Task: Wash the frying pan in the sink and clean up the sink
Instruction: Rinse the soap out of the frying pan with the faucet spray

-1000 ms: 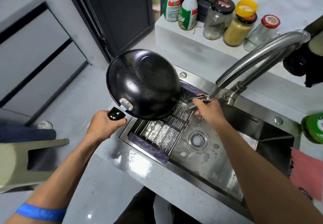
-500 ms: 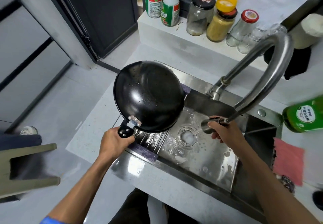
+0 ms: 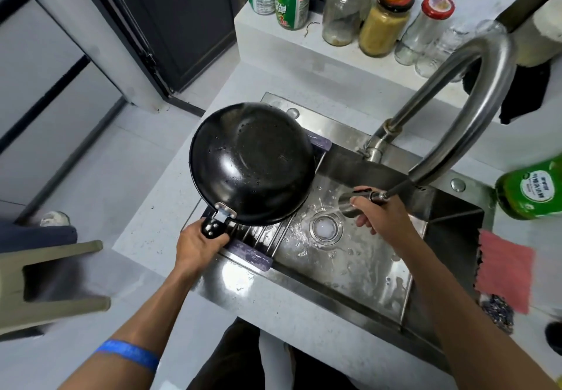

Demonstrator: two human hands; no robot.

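The black frying pan (image 3: 252, 161) is tilted up over the left side of the steel sink (image 3: 349, 265), its wet inside facing me. My left hand (image 3: 197, 245) grips its short black handle at the sink's left rim. My right hand (image 3: 380, 216) holds the pull-out spray head (image 3: 349, 204) of the curved steel faucet (image 3: 474, 100) low over the drain (image 3: 325, 227). Water runs across the sink floor toward the drain. A drying rack (image 3: 261, 237) with purple ends lies under the pan, partly hidden by it.
A green dish soap bottle (image 3: 532, 189) and a pink cloth (image 3: 504, 271) with a dark scrubber (image 3: 497, 310) sit on the counter right of the sink. Jars and bottles (image 3: 383, 21) line the raised ledge behind. A stool (image 3: 45, 283) stands on the floor at left.
The spray head was pulled from the rack side over to the drain and turned toward the sink floor. The pan came lower and nearer the sink's left rim.
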